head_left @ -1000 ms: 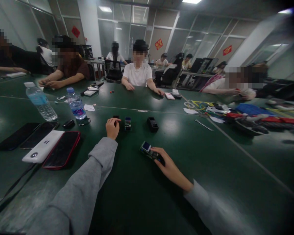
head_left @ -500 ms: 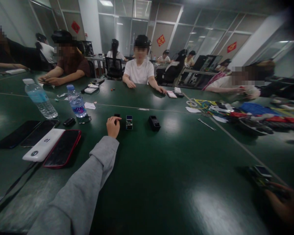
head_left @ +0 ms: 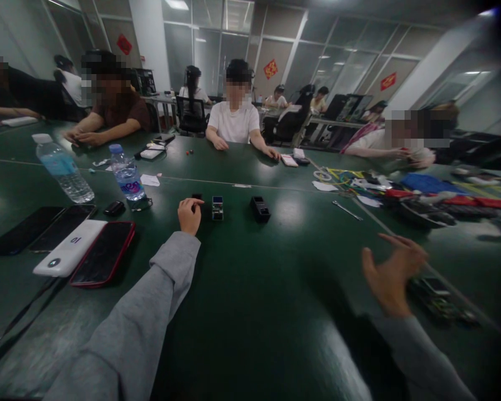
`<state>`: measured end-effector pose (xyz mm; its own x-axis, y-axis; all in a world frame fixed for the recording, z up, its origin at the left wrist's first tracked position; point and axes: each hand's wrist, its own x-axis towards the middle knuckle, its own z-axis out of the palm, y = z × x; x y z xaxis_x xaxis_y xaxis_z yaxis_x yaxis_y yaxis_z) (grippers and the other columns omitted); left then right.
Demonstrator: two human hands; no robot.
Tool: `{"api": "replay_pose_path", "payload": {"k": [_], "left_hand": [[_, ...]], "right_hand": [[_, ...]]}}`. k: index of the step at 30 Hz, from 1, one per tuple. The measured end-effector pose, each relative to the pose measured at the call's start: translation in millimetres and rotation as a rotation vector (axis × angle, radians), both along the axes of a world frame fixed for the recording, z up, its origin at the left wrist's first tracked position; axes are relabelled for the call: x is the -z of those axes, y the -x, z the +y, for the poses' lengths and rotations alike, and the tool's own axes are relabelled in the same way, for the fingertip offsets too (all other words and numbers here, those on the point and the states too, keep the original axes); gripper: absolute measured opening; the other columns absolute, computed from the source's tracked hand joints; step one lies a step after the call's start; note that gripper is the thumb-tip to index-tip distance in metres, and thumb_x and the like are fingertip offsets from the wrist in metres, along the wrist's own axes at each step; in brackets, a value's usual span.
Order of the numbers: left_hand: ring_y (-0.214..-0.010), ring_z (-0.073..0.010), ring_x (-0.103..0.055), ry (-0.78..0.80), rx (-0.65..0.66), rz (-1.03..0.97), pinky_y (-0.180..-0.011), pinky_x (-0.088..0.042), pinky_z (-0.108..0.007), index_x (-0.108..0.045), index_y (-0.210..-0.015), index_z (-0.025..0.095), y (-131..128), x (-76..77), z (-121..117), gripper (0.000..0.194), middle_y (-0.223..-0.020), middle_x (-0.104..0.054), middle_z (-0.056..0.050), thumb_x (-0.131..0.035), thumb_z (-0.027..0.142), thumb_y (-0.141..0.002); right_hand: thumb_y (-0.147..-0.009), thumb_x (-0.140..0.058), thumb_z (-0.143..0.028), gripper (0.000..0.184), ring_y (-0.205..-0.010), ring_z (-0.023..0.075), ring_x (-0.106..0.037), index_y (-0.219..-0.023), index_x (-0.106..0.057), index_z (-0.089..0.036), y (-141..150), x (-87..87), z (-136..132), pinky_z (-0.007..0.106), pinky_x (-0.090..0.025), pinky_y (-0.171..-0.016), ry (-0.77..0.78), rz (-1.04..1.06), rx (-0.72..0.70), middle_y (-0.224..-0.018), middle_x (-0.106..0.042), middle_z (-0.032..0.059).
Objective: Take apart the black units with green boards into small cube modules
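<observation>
While two capped bottles (head_left: 127, 177), their fill unclear, stood toward the left of the desk (head_left: 259, 312), the board (head_left: 439, 298), held by the right hand (head_left: 394, 273) half a second earlier, lay along the desk's right-hand seam (head_left: 376, 219), that hand raised alongside, fingers spread and empty, desk stretching to the left hand (head_left: 189, 215), loosely curled beside a black block (head_left: 197, 196), grip unclear.

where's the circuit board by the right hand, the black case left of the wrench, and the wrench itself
circuit board (head_left: 442, 303): head view, middle of its upper face
black case (head_left: 260, 209): head view, middle of its visible body
wrench (head_left: 347, 210): head view, middle of its shaft
</observation>
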<state>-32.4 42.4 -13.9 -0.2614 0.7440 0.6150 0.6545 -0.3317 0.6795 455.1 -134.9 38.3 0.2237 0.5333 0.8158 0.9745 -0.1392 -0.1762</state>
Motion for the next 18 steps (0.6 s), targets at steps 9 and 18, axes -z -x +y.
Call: {"api": "replay_pose_path", "payload": {"k": [9, 18], "left_hand": [[-0.099, -0.0229, -0.056, -0.028, -0.023, -0.016, -0.093, -0.044, -0.041, -0.070, -0.082, 0.022, 1.6, -1.3, -3.1, 0.025, -0.093, -0.068, -0.004, -0.049, 0.008, -0.085], [-0.099, -0.0230, -0.055, -0.006, -0.018, -0.025, -0.092, -0.044, -0.040, -0.070, -0.083, 0.023, 0.5, -2.7, -2.1, 0.027, -0.094, -0.067, -0.004, -0.049, 0.006, -0.085]], "right_hand": [[-0.093, -0.044, -0.056, 0.060, -0.126, 0.0359, -0.039, -0.135, -0.044, -0.014, 188.5, 29.4, 133.4, 0.053, -0.038, -0.099, 0.324, 0.091, -0.455, -0.134, -0.040, 0.0213], [-0.087, -0.050, -0.038, 0.049, -0.107, 0.0307, -0.057, -0.131, -0.048, -0.016, 186.2, 58.7, 137.8, 0.049, -0.049, -0.094, 0.435, 0.244, -0.700, -0.120, -0.051, 0.0160]]}}
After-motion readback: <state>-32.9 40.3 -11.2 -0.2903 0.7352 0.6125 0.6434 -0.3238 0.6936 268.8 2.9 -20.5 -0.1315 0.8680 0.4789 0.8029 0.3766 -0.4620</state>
